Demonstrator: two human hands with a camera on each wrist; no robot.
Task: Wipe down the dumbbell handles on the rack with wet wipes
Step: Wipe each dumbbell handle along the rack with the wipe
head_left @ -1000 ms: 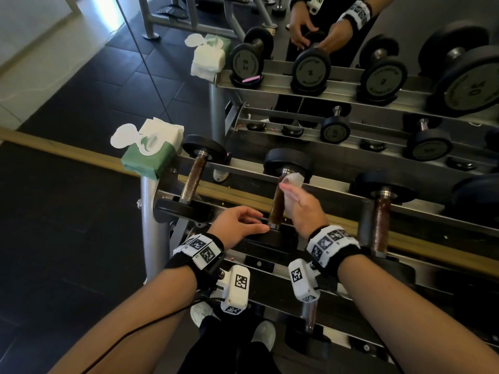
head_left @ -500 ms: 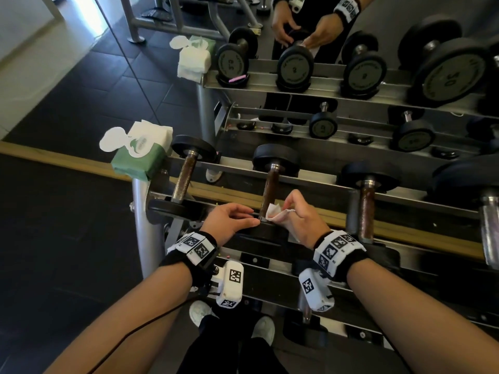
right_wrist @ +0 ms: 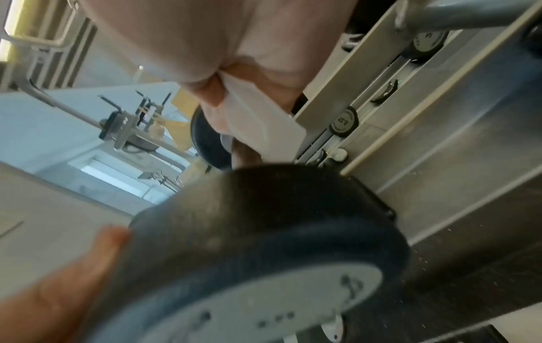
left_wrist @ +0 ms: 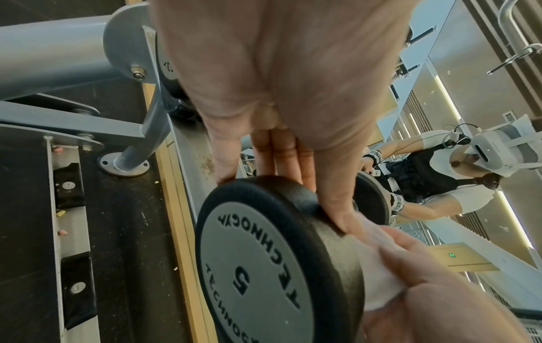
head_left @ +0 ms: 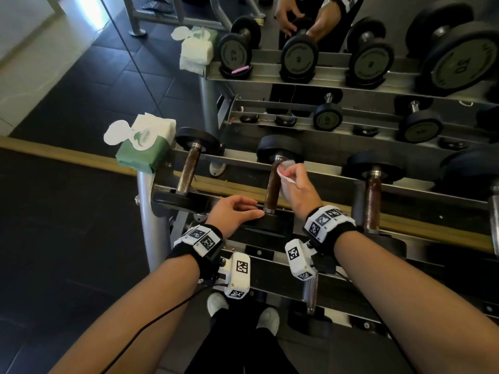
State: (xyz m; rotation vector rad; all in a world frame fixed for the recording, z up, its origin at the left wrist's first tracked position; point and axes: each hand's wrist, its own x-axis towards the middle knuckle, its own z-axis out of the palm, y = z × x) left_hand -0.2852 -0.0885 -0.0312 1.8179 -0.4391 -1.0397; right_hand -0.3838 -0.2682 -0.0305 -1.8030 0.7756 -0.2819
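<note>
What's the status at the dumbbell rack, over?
Right hand pinches wet wipe against middle dumbbell handle, far end. Left hand rests on its near head. Nothing in the way.

- Bare forearms; each wrist wears a black band point(head_left: 328, 225) faced with white blocks printed in black square markers.
- A white camera housing point(head_left: 237, 276), likewise marked, hangs below each wrist.
- A thin black cable point(head_left: 151, 323) trails along the left forearm.
- Below the hands: dark trousers and pale shoes point(head_left: 267, 319).
</note>
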